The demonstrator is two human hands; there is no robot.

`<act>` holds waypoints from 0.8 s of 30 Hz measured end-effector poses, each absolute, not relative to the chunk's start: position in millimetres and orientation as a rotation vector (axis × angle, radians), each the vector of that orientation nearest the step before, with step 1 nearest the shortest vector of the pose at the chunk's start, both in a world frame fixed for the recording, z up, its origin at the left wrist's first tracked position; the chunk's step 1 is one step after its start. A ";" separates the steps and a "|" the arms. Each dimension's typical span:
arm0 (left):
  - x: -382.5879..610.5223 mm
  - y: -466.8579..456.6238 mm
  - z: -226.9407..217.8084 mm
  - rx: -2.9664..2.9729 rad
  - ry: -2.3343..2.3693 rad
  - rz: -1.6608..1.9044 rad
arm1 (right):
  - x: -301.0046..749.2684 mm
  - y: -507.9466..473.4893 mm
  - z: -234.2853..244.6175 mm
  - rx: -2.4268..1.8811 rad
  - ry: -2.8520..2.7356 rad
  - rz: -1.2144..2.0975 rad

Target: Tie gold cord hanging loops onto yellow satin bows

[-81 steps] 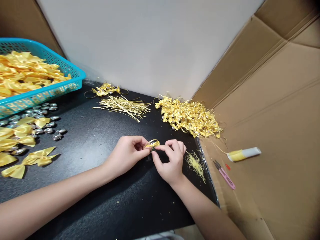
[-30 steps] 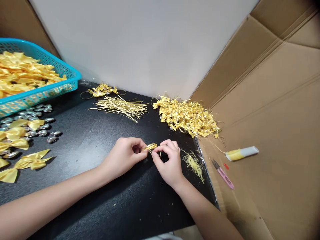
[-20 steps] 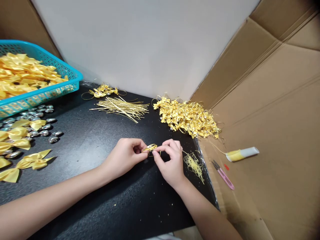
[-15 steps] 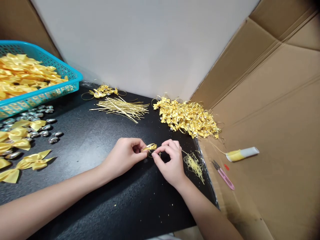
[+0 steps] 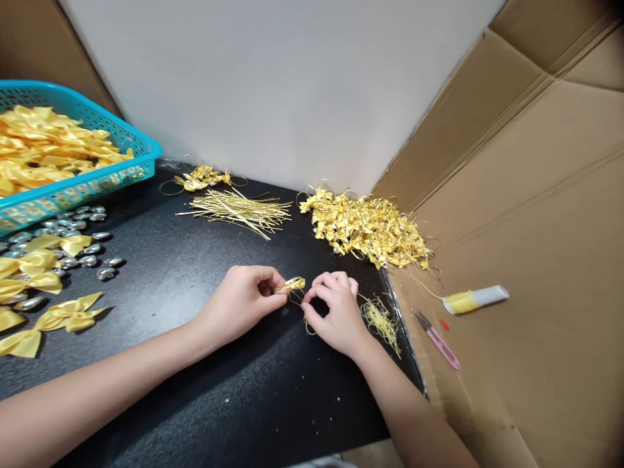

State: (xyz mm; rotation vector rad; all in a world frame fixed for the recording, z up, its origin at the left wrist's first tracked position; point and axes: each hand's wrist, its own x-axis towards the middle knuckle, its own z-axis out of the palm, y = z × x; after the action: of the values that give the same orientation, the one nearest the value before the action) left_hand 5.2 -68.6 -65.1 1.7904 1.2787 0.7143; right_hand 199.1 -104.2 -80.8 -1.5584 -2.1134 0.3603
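Note:
My left hand (image 5: 249, 294) is closed, pinching a small yellow ribbon bow (image 5: 295, 283) by its left end above the black table. Part of the bow is hidden behind the fingers. To the right of it, my right hand (image 5: 340, 317) pinches a thin yellow thread (image 5: 309, 328) between thumb and forefinger. This thread runs from the bow to the fingertips, and a loop of it hangs below them. A tangle of loose yellow thread (image 5: 381, 322) lies beside my right hand.
A blue basket (image 5: 139, 146) holds yellow bows. Silver beads (image 5: 88, 261) and loose bows (image 5: 71, 313) lie at left. Gold cords (image 5: 241, 211) and piled beaded bows (image 5: 368, 227) lie behind my hands. Pink-handled thread snips (image 5: 441, 344) and a thread spool (image 5: 475, 300) rest on cardboard at right.
My right hand has moved slightly right, away from the bow, drawing the thread out between the hands. My left hand stays almost in place with the bow.

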 end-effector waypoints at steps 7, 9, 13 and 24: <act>4.7 -67.6 -64.6 1.796 1.277 0.716 | 204.6 -99.7 -84.5 -1.466 -2.170 0.305; 4.2 -67.0 -64.9 1.797 1.274 0.718 | 205.1 -99.2 -85.1 -1.402 -2.103 0.240; 4.4 -66.5 -66.1 1.784 1.269 0.702 | 201.7 -99.8 -86.4 -1.260 -1.960 0.113; 6.7 -68.0 -68.5 1.790 1.273 0.649 | 186.4 -99.3 -89.4 -1.102 -1.813 0.088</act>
State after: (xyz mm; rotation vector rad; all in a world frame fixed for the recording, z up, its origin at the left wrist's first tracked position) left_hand 6.7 -68.0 -68.5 1.7903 1.2734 0.6491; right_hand 186.4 -99.3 -89.4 -1.1021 -1.8128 0.0884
